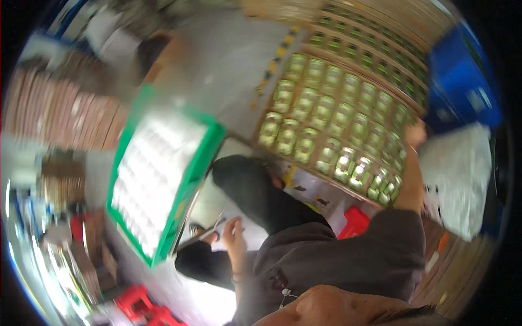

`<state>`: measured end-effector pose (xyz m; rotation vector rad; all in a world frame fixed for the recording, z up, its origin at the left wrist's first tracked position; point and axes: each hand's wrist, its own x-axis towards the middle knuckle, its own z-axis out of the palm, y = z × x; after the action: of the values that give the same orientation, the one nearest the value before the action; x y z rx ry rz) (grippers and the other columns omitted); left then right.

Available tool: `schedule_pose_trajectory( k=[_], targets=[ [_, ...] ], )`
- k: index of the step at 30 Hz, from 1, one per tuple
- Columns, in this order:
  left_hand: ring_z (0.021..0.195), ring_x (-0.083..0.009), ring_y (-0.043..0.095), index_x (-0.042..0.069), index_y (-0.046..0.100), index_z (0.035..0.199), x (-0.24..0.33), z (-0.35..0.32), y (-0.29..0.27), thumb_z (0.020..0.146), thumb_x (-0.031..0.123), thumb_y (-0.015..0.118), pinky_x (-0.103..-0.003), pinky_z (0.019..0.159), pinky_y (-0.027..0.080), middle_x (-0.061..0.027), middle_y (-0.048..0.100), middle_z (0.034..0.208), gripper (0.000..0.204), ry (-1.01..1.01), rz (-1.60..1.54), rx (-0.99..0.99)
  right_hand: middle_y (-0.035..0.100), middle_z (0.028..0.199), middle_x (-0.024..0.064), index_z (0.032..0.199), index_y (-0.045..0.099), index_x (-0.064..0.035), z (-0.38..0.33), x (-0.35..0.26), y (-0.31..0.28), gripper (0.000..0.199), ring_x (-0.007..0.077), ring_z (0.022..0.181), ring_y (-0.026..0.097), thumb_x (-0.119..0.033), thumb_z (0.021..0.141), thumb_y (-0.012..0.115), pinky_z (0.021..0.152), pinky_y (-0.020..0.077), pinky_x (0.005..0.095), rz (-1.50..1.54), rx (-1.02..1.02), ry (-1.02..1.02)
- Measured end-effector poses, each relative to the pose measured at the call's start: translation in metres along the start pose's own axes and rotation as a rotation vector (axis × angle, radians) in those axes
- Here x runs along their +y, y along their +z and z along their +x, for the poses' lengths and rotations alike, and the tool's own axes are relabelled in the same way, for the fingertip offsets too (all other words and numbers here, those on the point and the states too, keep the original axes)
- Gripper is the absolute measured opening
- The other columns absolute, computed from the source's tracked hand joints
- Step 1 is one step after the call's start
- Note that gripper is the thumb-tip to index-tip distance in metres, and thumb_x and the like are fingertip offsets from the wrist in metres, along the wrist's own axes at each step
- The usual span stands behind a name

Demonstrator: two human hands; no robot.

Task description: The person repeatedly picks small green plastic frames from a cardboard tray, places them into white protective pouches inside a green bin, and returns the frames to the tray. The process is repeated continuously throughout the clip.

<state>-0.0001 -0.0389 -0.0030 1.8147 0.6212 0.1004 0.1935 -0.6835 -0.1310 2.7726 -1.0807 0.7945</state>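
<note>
My right hand (416, 133) is at the right edge of a brown cardboard tray (338, 179), its fingers bunched around the rim and partly blurred. Rows of small, shiny clear-and-green containers (324, 110), like glass jars, fill that tray. Low in the middle, beside my dark-trousered leg, my left hand (234, 237) is raised with loosely parted fingers; nothing plain shows in it. To its left stands a green plastic crate (192, 172) full of white, overexposed pieces (154, 176). A thin bar (205, 234) passes close to the left hand's fingers.
Behind the tray are more cardboard layers of dark green-topped containers (366, 58). A blue bin (462, 81) and a white sack (459, 179) stand right. A blurred person (157, 51) is near stacked flat cardboard (65, 114). Red stools (356, 223) sit low.
</note>
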Motion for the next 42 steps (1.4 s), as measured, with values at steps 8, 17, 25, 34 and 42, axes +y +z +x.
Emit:
schedule_pose_trajectory(
  k=[8,17,25,34,42],
  targets=[
    [0.105,-0.0232,0.060,0.001,0.059,0.116,0.038,0.000,-0.004,0.087,0.018,0.064,-0.034,0.086,0.049,-0.0139,0.060,0.116,0.033,0.128,-0.130,-0.146,0.064,0.108,0.0098,0.109,0.062,-0.0004,-0.046,-0.149,-0.136,0.025,0.0224,0.100,0.060,0.002,0.085,0.059,0.087,0.0461,0.0319,0.963,-0.359,-0.506],
    [0.116,-0.0244,0.052,0.000,0.040,0.133,0.049,-0.006,-0.029,0.094,0.029,0.055,-0.035,0.096,0.044,-0.0149,0.050,0.128,0.051,0.265,-0.576,-0.312,0.066,0.095,0.0088,0.102,0.061,0.0007,-0.242,-0.395,-0.348,0.026,0.0160,0.090,0.064,0.003,0.076,0.065,0.080,0.0506,0.0270,1.543,-1.606,-1.159],
    [0.097,-0.0272,0.063,0.002,0.043,0.127,0.006,-0.046,-0.084,0.098,0.041,0.043,-0.038,0.080,0.052,-0.0163,0.062,0.110,0.048,-0.176,-0.853,-0.043,0.057,0.102,0.0146,0.101,0.062,-0.0025,-0.332,-0.589,-0.389,0.028,0.0312,0.093,0.058,-0.019,0.079,0.068,0.081,0.0468,0.0360,1.274,-0.791,-1.822],
    [0.087,-0.0223,0.065,0.003,0.045,0.123,-0.034,-0.040,-0.100,0.099,0.050,0.028,-0.033,0.073,0.053,-0.0153,0.063,0.107,0.056,-0.120,-1.051,0.090,0.059,0.096,0.0169,0.096,0.057,-0.0023,-0.373,-0.652,-0.360,0.027,0.0367,0.096,0.055,-0.013,0.074,0.068,0.082,0.0458,0.0420,1.117,-0.610,-1.976],
    [0.091,-0.0220,0.063,0.005,0.047,0.126,-0.027,-0.035,-0.106,0.098,0.054,0.025,-0.033,0.075,0.052,-0.0112,0.059,0.103,0.060,-0.179,-1.073,0.161,0.062,0.078,0.0084,0.094,0.057,-0.0040,-0.342,-0.635,-0.380,0.009,0.0206,0.075,0.065,-0.005,0.086,0.056,0.063,0.0490,0.0300,1.166,-1.314,-1.410]
  ],
)
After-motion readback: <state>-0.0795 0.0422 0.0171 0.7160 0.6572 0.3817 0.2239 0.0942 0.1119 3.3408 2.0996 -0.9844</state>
